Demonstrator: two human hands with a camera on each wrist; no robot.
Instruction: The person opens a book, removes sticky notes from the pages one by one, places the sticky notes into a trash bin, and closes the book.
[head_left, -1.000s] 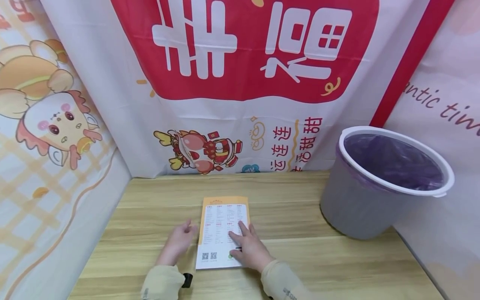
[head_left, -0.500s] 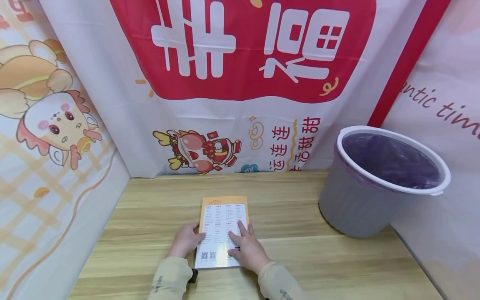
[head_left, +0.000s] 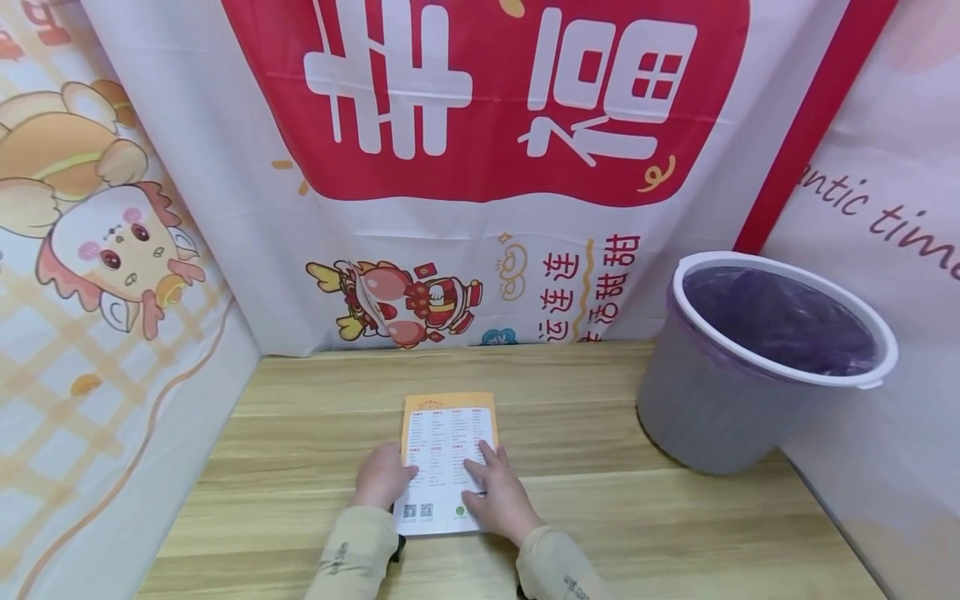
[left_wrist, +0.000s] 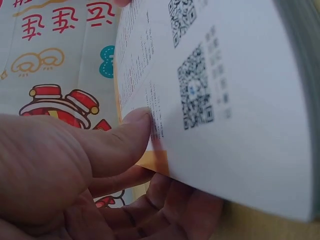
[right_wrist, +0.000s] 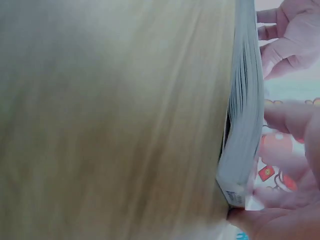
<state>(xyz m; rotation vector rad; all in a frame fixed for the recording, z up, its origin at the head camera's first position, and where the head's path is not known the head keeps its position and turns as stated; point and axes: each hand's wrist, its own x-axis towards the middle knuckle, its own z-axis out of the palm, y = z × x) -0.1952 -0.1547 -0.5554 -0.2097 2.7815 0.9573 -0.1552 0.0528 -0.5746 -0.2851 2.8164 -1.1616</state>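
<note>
A thick paperback book (head_left: 442,500) with a white and orange cover, printed text columns and two QR codes lies on the wooden table. My left hand (head_left: 382,477) grips its left edge. In the left wrist view the thumb (left_wrist: 120,145) presses on the cover while the other fingers curl by the edge, partly under it. On the right side of the cover rests my right hand (head_left: 502,497), fingers spread. The right wrist view shows the book's page edges (right_wrist: 246,100) and one finger (right_wrist: 255,220) against the spine corner.
A grey bin (head_left: 720,408) with a white rim and purple liner stands at the right of the table (head_left: 300,417). Printed cloths hang behind and at both sides, the rear one (head_left: 465,225) red and white.
My left hand has moved right from beside the book onto its left edge, now gripping it. The right hand stays on the cover with little movement.
</note>
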